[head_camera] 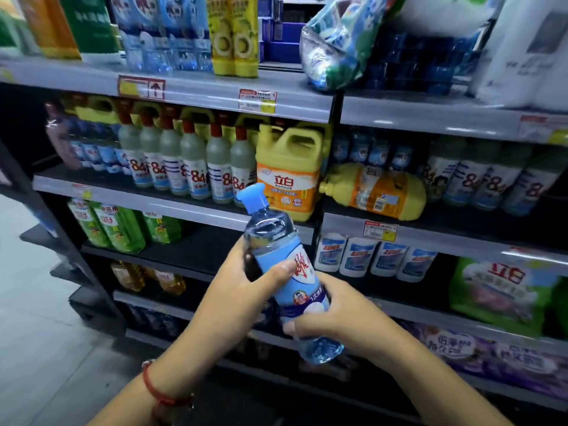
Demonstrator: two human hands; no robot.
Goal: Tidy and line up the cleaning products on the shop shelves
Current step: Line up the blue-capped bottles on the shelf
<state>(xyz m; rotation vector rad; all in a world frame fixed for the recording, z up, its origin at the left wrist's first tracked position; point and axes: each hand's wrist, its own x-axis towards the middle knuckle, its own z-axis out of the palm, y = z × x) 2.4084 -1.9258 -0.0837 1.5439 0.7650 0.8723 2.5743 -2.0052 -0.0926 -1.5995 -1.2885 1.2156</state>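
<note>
At the left of the frame, a row of white disinfectant bottles (pixel 184 167) with red caps stands upright and evenly spaced on the second shelf (pixel 172 207), already looking orderly. Just below centre, a person's left hand (pixel 242 281) wraps round the upper body of a blue bottle (pixel 285 272), thumb across its label, while the right hand (pixel 332 312) grips it lower down, near the base. The blue bottle tilts, its cap pointing up and left, held in front of the shelves and not yet placed. Right of centre, a yellow jug (pixel 292 173) stands upright, and just beside it a yellow bottle (pixel 375 192) lies on its side (clearly still to be stood up). At the upper right, a plastic bag (pixel 338 44) leans over the top shelf's edge. Much tidying appears to remain.
</note>
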